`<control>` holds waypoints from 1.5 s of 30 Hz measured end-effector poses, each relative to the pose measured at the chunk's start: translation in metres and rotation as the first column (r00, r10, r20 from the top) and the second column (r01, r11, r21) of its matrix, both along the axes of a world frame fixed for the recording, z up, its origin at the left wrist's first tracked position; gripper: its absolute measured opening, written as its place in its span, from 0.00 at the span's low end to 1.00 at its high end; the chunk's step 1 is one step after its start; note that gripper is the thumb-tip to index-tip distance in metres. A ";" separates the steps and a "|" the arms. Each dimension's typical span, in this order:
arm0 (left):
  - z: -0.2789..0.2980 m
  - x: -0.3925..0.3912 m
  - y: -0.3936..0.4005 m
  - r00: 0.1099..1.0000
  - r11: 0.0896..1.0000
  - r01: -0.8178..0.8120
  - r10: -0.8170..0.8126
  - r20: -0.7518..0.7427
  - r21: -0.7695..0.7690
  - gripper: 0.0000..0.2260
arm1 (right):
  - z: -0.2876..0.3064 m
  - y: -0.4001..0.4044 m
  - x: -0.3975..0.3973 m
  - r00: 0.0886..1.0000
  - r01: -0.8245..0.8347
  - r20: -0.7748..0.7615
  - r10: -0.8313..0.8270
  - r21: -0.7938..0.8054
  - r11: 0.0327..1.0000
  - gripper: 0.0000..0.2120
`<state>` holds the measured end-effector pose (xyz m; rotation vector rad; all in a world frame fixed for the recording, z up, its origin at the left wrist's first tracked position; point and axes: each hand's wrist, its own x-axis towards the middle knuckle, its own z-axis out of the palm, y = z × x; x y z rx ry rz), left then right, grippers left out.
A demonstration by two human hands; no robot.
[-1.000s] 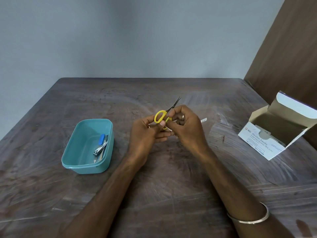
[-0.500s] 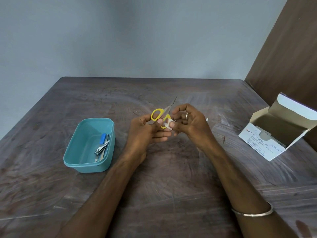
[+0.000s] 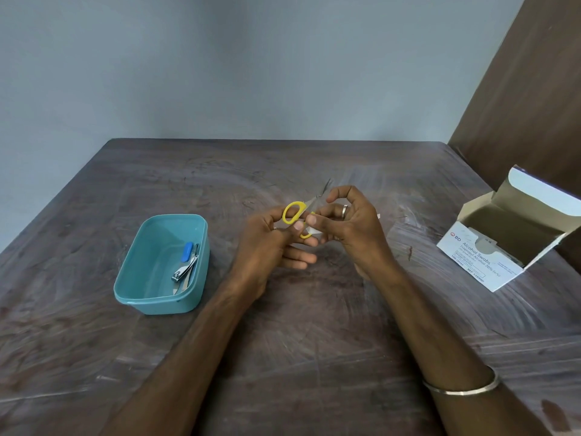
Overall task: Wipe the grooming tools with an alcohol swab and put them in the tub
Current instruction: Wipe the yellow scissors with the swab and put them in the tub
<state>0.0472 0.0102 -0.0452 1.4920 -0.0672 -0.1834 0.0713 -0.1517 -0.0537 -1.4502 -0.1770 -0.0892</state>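
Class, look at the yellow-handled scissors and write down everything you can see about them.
The scissors are small, with yellow plastic-looking loop handles and thin metal blades that look nearly closed and point up and away from the person. They are held above the table, not resting on it. The left hand grips the handles, while the right hand presses a white swab against the lower loop.

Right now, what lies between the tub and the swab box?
In the head view, both hands, left and right, with scissors, lie between tub and box.
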 end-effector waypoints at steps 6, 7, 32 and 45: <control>0.001 -0.001 0.000 1.000 1.000 0.008 -0.007 0.012 -0.013 0.09 | -0.001 0.003 -0.002 0.999 -0.001 -0.040 0.003 0.045 0.999 0.19; 0.001 -0.001 -0.001 1.000 1.000 0.000 0.000 0.016 -0.021 0.09 | -0.001 0.003 -0.002 0.999 -0.003 -0.053 0.006 0.054 0.999 0.20; 0.001 -0.001 -0.003 0.980 0.994 -0.095 0.102 0.168 -0.052 0.15 | -0.002 0.010 -0.006 0.954 0.272 0.204 -0.221 -0.272 0.923 0.06; -0.002 0.004 -0.001 0.954 0.981 -0.194 0.187 0.235 0.006 0.13 | 0.003 0.011 -0.009 0.971 0.175 0.210 -0.116 -0.293 0.940 0.11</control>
